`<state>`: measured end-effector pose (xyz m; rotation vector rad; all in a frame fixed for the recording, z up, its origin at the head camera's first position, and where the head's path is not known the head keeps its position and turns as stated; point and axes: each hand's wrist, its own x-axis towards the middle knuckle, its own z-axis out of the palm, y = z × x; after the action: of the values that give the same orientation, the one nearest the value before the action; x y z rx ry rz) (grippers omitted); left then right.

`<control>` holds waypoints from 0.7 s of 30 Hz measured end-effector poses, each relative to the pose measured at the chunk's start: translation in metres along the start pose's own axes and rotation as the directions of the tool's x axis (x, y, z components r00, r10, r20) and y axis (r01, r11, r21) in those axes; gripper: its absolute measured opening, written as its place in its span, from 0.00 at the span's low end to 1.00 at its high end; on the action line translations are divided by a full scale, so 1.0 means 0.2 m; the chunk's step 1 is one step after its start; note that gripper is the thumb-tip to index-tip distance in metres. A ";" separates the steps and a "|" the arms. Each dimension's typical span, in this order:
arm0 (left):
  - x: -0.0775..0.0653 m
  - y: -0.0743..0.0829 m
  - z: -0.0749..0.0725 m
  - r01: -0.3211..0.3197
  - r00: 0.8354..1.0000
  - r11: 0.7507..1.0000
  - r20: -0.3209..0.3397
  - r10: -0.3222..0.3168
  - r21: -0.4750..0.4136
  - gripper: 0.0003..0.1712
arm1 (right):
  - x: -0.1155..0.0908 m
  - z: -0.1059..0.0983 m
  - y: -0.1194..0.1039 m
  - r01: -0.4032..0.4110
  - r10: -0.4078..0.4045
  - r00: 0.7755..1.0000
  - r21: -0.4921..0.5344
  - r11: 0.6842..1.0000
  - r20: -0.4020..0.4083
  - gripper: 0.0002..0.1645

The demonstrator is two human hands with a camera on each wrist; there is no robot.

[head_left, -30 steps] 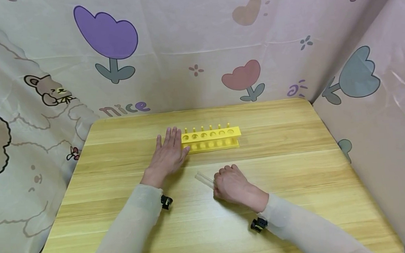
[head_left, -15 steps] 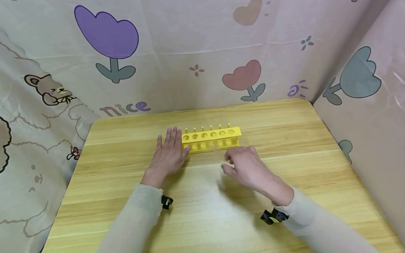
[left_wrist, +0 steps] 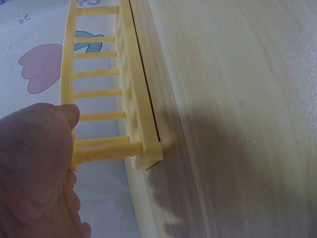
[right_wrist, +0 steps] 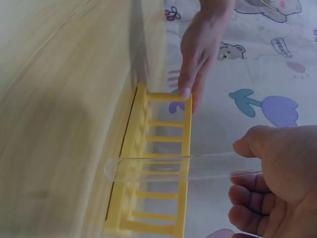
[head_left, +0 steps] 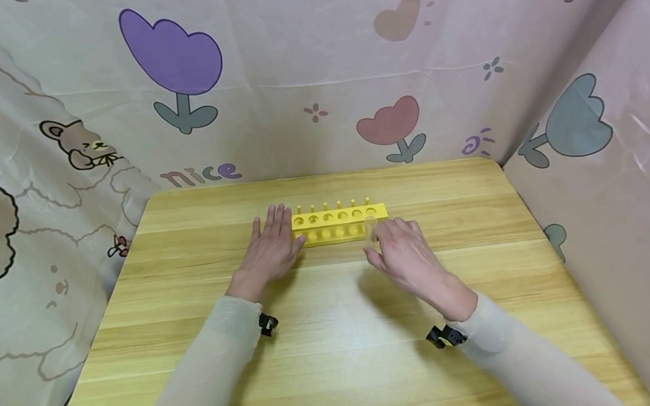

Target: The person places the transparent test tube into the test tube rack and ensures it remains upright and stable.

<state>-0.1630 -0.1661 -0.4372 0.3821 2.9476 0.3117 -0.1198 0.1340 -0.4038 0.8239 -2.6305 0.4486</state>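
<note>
Holding the clear tube (right_wrist: 210, 166) upright in front of the yellow rack (head_left: 335, 220), near its right end in the head view, pointing the rounded end down toward the table (head_left: 322, 356), not sitting in any hole. Probably best raising that end clear of the top shelf, centring over one hole, then lowering straight without tilting or forcing. Likely needing only a light squeeze on something so smooth, while steadying the rack at the other end. Pinching the tube near its upper end with the right hand (head_left: 407, 251), pressing with the thumb against bent fingers. Bracing the rack's left end with the left hand (head_left: 269, 246), laying the fingers out straight, spreading the thumb apart toward the front edge. Leaving any contact between tube and rack impossible to tell.
</note>
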 end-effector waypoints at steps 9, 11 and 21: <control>0.00 0.00 0.00 -0.001 1.000 1.000 -0.003 0.001 -0.009 0.45 | 0.05 -0.05 0.04 -0.024 0.024 1.000 0.011 1.000 0.006 0.15; 0.00 0.00 0.00 -0.001 1.000 1.000 0.000 0.001 -0.010 0.45 | 0.08 -0.07 0.04 -0.047 0.047 0.999 0.028 0.999 0.004 0.15; 0.01 0.00 0.00 0.001 1.000 1.000 0.005 -0.001 0.003 0.45 | 0.32 -0.19 0.05 -0.138 0.141 0.989 0.084 0.987 -0.037 0.16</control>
<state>-0.1644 -0.1659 -0.4381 0.3810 2.9440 0.3061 -0.1666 0.1263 -0.3450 0.6486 -2.6552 0.6072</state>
